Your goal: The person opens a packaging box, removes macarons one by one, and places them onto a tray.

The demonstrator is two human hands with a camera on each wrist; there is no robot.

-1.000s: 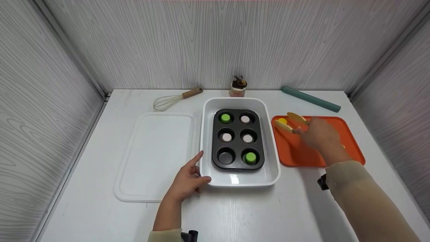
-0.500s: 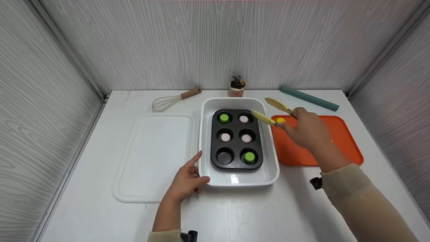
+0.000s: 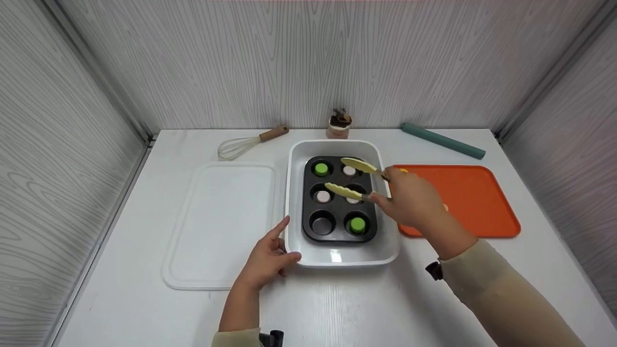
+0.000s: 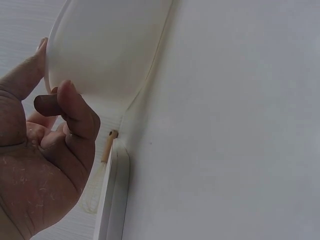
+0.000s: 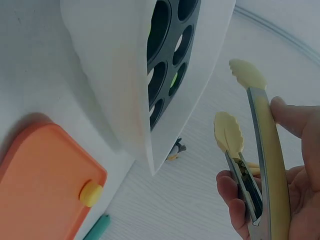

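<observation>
My right hand (image 3: 414, 200) grips a pair of tongs (image 3: 344, 191) with yellow tips, above the muffin tin. In the right wrist view the tongs (image 5: 267, 150) stand spread, with nothing visible between their tips. The dark muffin tin (image 3: 341, 207) lies inside a white bin (image 3: 337, 260). Green pieces (image 3: 357, 225) and pale pink pieces (image 3: 323, 196) sit in several of its cups; the near left cup shows a bare bottom. My left hand (image 3: 265, 260) touches the bin's near left corner, with the index finger straight along its side and the thumb at the rim.
An orange tray (image 3: 482, 202) lies at the right, with a yellow piece (image 5: 91, 193) in one corner. A clear lid (image 3: 221, 226) lies to the left. Along the back are a whisk (image 3: 250, 143), a small dessert-like cup (image 3: 339, 126) and a teal rolling pin (image 3: 443, 140).
My right hand has carried the tongs leftward from the orange tray to over the muffin tin, their arms spread. My left hand has stayed at the bin's corner.
</observation>
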